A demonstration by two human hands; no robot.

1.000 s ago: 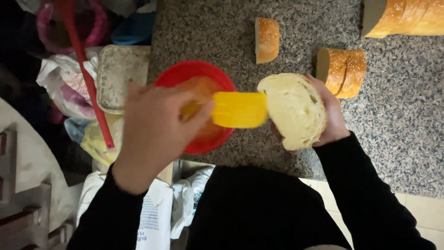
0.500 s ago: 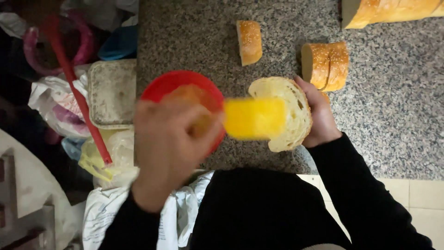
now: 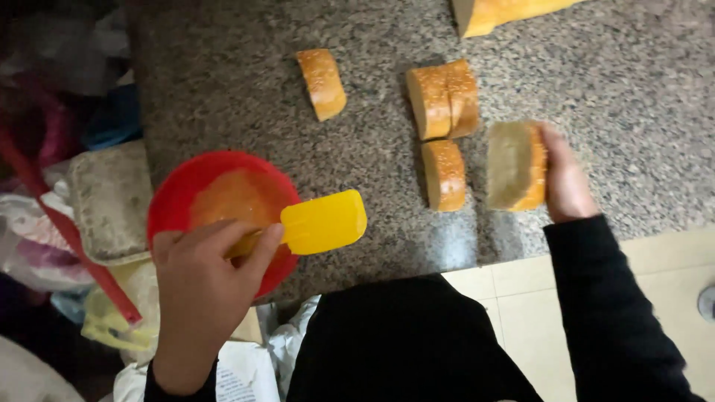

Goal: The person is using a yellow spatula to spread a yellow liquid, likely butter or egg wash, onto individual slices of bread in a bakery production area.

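2 hands worked: the left hand (image 3: 205, 275) was clamped on a yellow spatula (image 3: 322, 222) over the red bowl (image 3: 173, 202); at 3 o'clock, the right hand (image 3: 566, 179) gripped a bread slice (image 3: 514, 165) on the counter (image 3: 223, 97).

Speckled granite counter (image 3: 611, 89): bread slices (image 3: 443, 175), red bowl (image 3: 175, 197)
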